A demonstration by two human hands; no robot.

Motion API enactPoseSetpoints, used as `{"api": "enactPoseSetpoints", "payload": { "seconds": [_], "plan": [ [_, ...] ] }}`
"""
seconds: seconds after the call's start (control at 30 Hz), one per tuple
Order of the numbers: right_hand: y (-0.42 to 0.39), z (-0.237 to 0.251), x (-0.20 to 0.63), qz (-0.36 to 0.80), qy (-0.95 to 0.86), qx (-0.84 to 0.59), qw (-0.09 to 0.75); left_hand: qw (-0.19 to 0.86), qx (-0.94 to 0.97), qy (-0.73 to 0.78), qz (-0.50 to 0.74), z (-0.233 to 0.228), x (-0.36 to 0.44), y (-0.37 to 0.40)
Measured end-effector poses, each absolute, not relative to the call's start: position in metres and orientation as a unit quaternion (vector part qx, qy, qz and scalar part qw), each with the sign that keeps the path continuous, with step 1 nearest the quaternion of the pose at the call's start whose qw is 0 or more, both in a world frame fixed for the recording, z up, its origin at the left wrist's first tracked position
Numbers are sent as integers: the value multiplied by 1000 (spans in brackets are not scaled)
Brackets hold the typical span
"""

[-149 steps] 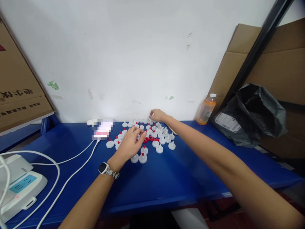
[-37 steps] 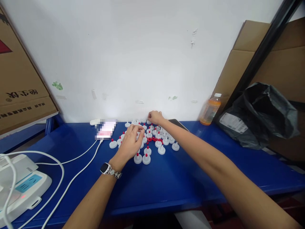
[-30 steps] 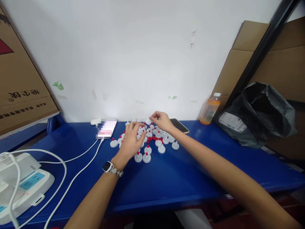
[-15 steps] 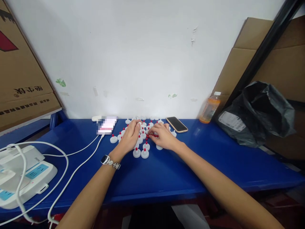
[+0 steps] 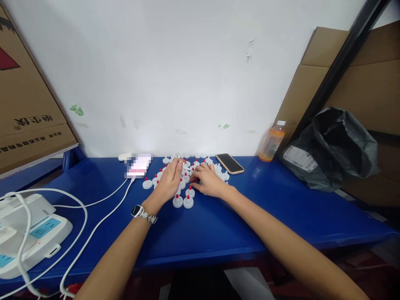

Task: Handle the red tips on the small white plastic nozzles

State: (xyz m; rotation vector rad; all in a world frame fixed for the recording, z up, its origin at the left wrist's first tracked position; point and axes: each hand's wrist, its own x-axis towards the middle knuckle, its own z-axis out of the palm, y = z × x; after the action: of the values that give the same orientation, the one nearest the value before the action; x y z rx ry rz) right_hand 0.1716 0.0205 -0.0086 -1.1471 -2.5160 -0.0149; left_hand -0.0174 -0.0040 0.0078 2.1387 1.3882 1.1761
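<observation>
Several white round screw caps with narrow spouts stand in a cluster on the blue table, many topped with small red tips, such as the front white cap (image 5: 188, 203). At the cluster's left side is my left hand (image 5: 168, 180), fingers curled together and thumb drawn in; whatever lies in its grasp is hidden. My right hand (image 5: 208, 180) bends down over the cluster's right part, with curled fingers and the thumb low beside a red-tipped cap (image 5: 190, 191). Its fingertips hide what they grip. White caps lacking red tips (image 5: 224, 176) lie just beyond its knuckles.
A dark-screened phone (image 5: 230, 163) lies behind on the right, and a second phone (image 5: 139, 165) with a cable at left. A power strip (image 5: 46, 233) with looping white cords fills the left. An orange drink bottle (image 5: 272, 142) and black plastic bag (image 5: 331, 150) stand right.
My right hand has lowered slightly and shifted toward the front caps, covering the loose red tips that showed under it. My left hand stays nearly in place. The view has turned slightly.
</observation>
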Motion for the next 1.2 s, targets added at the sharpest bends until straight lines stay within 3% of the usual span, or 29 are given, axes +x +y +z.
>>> {"api": "enactPoseSetpoints", "payload": {
  "seconds": [0.87,0.97,1.03,1.2],
  "plan": [
    [19,-7,189,9,-898,-404,173,171,762,481,399,5,-15,-4],
    [19,-8,188,30,-888,-399,228,171,763,480,398,5,-15,-4],
    [20,-9,185,90,-859,-400,307,178,761,479,400,5,-15,-5],
    [20,-10,173,375,-674,-343,537,195,757,471,410,7,-12,-9]
  ]
}}
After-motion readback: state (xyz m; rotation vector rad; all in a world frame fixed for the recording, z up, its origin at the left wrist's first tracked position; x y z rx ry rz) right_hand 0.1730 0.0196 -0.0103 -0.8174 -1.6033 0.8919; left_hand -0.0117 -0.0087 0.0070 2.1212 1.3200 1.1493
